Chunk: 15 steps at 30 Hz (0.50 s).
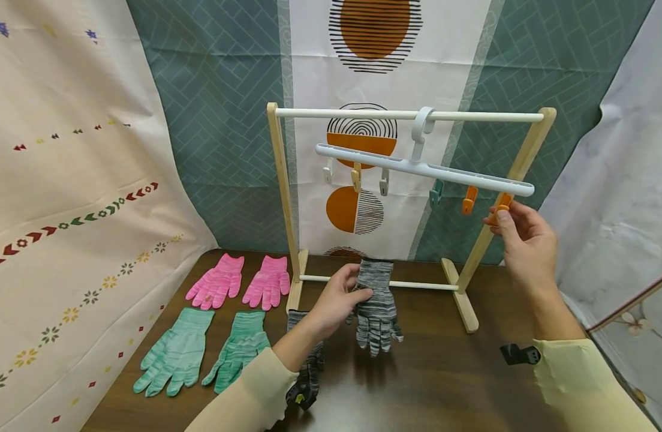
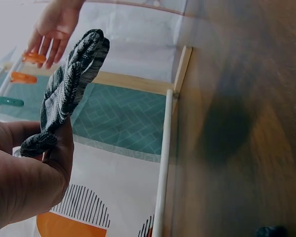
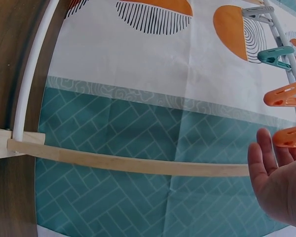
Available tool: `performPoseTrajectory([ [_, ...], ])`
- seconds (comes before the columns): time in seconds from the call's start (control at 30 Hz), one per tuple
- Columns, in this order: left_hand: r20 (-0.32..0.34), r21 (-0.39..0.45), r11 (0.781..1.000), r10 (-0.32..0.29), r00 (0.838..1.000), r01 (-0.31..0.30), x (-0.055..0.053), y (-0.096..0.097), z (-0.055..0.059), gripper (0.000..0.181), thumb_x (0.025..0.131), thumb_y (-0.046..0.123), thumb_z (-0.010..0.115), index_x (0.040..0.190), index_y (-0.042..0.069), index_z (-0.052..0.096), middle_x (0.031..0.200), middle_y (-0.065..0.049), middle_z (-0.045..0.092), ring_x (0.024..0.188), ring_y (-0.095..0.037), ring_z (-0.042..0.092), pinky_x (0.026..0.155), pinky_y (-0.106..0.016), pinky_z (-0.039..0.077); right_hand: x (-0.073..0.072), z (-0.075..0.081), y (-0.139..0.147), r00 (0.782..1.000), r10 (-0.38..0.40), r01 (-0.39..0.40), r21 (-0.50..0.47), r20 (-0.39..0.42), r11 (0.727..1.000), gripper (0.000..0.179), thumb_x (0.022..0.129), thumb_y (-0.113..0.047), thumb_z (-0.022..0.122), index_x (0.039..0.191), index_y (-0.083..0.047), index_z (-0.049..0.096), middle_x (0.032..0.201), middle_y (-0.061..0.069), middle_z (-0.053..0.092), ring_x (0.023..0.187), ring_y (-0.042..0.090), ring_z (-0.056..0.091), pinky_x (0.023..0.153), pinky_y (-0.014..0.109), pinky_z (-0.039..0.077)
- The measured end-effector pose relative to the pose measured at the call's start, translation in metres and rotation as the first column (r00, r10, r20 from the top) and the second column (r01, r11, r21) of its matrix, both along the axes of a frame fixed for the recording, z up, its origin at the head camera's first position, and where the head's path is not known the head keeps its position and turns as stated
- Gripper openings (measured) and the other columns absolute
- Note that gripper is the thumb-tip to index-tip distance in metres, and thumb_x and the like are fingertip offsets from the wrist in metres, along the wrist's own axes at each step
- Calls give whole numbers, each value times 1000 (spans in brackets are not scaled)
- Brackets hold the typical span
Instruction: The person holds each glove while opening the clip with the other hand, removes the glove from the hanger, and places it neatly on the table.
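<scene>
My left hand [image 1: 331, 303] grips a grey-and-black knit glove [image 1: 376, 309] at its side, thumb in front, the glove's fingers hanging down above the table. In the left wrist view the same glove [image 2: 69, 84] shows edge-on. At the right end of a white clip hanger [image 1: 385, 161], my right hand [image 1: 530, 243] pinches an orange clip [image 1: 505, 201] between thumb and fingers. Beside it hangs a second orange clip [image 1: 469, 201], then a teal clip [image 1: 436, 193]. Farther left are a grey clip [image 1: 384, 182], a yellow clip [image 1: 356, 177] and a white clip [image 1: 328, 171].
The hanger hooks over the white top rod [image 1: 482, 116] of a wooden rack [image 1: 282, 192]. Pink gloves [image 1: 217, 282] and green gloves [image 1: 174, 354] lie on the table's left. Another grey glove [image 1: 311, 366] lies partly beneath my left forearm. Patterned cloth [image 1: 217, 138] hangs behind.
</scene>
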<state>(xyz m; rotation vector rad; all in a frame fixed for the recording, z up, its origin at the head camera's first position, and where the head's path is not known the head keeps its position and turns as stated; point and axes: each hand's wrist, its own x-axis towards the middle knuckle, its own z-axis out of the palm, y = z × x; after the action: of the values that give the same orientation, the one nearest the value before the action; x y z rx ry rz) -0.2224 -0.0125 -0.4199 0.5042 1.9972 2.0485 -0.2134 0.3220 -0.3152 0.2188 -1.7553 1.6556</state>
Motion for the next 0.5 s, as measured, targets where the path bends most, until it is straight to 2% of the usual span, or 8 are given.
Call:
performPoseTrajectory([
  [0.17, 29, -18, 1000, 0, 1000, 0, 4, -6, -6, 62, 104, 8, 67, 157, 0, 38, 169, -26, 29, 156, -44, 26, 121, -65, 27, 0, -1, 1, 1000, 4, -4, -3, -4, 1000, 38, 103, -10, 70, 137, 6, 66, 117, 16, 73, 94, 17, 73, 87, 18, 56],
  [0.37, 51, -42, 999, 12, 999, -10, 8, -12, -13, 62, 103, 7, 68, 156, -2, 38, 164, -29, 36, 154, -46, 29, 120, -66, 29, 1, -3, 3, 1000, -5, 5, 1, -2, 1000, 35, 103, -8, 70, 136, 3, 68, 115, 12, 75, 93, 16, 74, 86, 17, 56],
  [0.5, 84, -50, 999, 21, 996, -17, 10, -16, -19, 64, 102, 7, 69, 157, -2, 38, 165, -30, 34, 155, -47, 27, 120, -67, 28, 2, -5, 6, 1000, -26, 25, 25, 17, 999, 36, 103, -8, 70, 137, 1, 68, 114, 10, 75, 94, 14, 74, 85, 16, 56],
])
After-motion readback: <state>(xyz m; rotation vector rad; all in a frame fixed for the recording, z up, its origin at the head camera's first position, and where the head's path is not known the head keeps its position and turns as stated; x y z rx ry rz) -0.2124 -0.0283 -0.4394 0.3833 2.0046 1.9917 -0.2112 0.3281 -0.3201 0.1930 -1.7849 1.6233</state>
